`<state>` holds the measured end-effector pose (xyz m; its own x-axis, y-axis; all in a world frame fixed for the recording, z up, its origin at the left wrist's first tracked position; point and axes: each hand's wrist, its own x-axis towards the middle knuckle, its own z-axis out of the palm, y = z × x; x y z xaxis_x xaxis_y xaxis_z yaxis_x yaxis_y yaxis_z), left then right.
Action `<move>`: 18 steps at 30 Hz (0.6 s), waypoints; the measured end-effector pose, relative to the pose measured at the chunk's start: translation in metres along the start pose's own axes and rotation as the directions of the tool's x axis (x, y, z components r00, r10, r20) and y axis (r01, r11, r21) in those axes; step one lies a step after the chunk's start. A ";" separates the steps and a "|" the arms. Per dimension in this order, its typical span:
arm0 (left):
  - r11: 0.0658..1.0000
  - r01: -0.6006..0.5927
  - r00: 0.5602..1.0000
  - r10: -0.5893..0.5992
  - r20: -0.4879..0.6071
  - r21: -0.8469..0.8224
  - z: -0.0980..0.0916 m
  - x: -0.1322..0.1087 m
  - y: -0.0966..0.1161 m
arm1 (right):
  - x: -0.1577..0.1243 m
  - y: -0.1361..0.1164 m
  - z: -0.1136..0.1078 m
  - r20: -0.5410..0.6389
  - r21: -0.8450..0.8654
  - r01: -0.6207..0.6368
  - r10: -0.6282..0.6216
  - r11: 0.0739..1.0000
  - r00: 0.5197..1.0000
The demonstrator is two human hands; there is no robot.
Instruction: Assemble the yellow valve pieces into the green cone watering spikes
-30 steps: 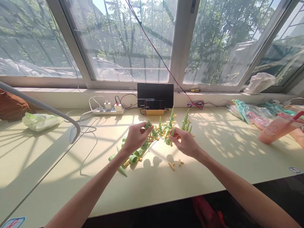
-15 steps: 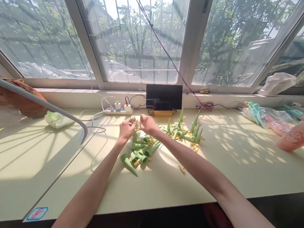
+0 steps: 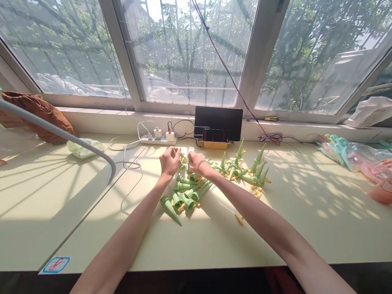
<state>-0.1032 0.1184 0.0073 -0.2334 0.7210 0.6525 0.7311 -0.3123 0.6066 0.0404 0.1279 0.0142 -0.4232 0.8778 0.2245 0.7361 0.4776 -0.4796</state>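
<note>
Over the far left side of a heap of green plastic spikes (image 3: 186, 198), my left hand (image 3: 170, 162) is closed in a pinch. A sliver of green shows at its fingertips, too small to name. Just to its right, my right hand (image 3: 198, 163) is closed around a green plastic spike (image 3: 189, 157), mostly hidden by the fingers. The spikes are hollow cones with wide collared ends; several lie loose, and others stand upright (image 3: 259, 157) at the right with small yellow pieces stuck in them. Loose yellow plastic pieces (image 3: 257, 191) lie beside these.
A black tablet (image 3: 219, 120) and a phone (image 3: 216, 135) lean on a small box at the back. Left of them sits a power strip (image 3: 157, 141) with cables. A grey curved arm (image 3: 76, 143) reaches over the left side. Plastic bags (image 3: 361, 157) lie far right.
The whole view has shifted, so things appear farther right. My hands stay close together over the spikes, with slightly changed finger positions and a small gap between them.
</note>
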 end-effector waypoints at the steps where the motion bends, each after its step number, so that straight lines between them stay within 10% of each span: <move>1: 1.000 -0.008 1.000 0.008 0.021 0.002 0.001 0.000 -0.001 | -0.001 0.000 -0.001 0.002 0.005 0.002 -0.002 1.000 1.000; 18: 0.992 -0.127 0.924 0.122 0.363 -0.010 -0.018 0.001 -0.003 | -0.007 0.003 -0.002 -0.021 0.110 0.025 -0.023 0.994 1.000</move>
<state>-0.1172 0.1093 0.0139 0.1065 0.8524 0.5120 0.7484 -0.4077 0.5231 0.0467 0.1227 0.0132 -0.4293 0.8670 0.2530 0.6624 0.4927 -0.5644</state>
